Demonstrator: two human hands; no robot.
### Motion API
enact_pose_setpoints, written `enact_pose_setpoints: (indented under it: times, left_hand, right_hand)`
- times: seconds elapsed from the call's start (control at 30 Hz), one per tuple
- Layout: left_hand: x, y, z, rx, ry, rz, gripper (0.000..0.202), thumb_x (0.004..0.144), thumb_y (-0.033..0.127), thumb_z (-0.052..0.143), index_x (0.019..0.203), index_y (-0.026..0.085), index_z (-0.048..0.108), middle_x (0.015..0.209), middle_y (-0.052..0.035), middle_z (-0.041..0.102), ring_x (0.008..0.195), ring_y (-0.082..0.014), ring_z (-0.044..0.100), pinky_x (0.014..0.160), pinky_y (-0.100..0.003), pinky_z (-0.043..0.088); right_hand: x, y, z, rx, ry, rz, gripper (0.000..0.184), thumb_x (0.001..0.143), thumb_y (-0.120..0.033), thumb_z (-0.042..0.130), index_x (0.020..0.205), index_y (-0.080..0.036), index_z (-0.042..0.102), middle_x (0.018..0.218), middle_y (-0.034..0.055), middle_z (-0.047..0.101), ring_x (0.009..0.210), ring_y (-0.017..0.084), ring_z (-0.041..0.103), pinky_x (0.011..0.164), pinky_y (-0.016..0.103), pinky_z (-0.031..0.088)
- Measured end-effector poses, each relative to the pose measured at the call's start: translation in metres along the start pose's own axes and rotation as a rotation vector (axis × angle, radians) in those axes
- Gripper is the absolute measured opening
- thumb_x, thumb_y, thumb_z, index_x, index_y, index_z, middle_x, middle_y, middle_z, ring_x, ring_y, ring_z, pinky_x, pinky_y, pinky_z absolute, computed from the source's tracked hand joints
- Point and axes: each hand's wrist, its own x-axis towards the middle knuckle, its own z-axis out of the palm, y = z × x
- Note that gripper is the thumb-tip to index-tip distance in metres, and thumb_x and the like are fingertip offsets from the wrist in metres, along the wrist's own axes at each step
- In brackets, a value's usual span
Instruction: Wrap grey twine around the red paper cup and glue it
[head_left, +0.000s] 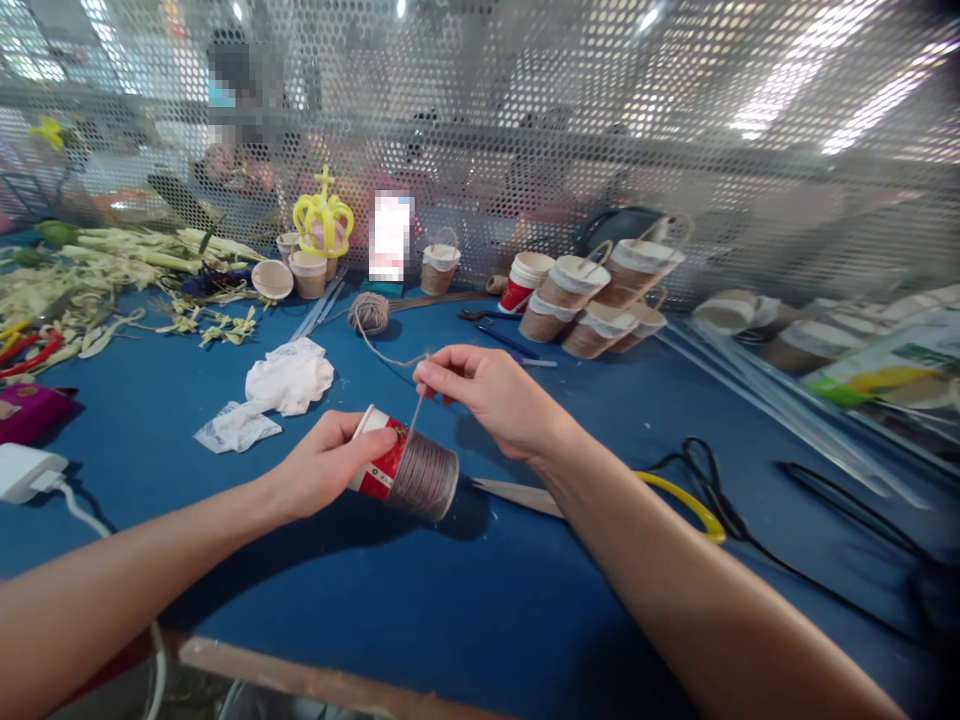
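Observation:
My left hand point(334, 463) grips a red and white paper cup point(382, 465) near its rim, the thumb lying along its side. The cup is tilted on its side above the table. Grey yarn is wound round its lower half in tight rows. My right hand point(480, 395) pinches the yarn point(418, 405) between thumb and fingers, a short taut length running down to the cup. From there the strand trails back to a ball of yarn point(369, 314) on the table. Scissors with yellow handles point(679, 497) lie partly under my right forearm.
Small buckets wrapped in brown twine point(574, 282) are stacked at the back right. White crumpled tissue point(289, 378) lies left of centre. Clear sticks point(780, 410) and a black cord point(817, 590) spread over the right. A perforated metal screen point(480, 120) closes the back.

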Motion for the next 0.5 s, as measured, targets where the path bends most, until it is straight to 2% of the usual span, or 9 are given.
enact_pose_setpoints:
  times: [0.5]
  left_hand:
    - [-0.0044, 0.0009, -0.0007, 0.026, -0.026, 0.053, 0.029, 0.07, 0.04, 0.052, 0.061, 0.012, 0.055, 0.056, 0.0001, 0.053, 0.05, -0.0075, 0.045, 0.048, -0.019, 0.039]
  right_hand:
    - [-0.0001, 0.0007, 0.0026, -0.079, -0.032, 0.053, 0.015, 0.073, -0.024, 0.055, 0.062, -0.015, 0.057, 0.06, -0.0013, 0.058, 0.056, 0.009, 0.049, 0.055, 0.023, 0.036]
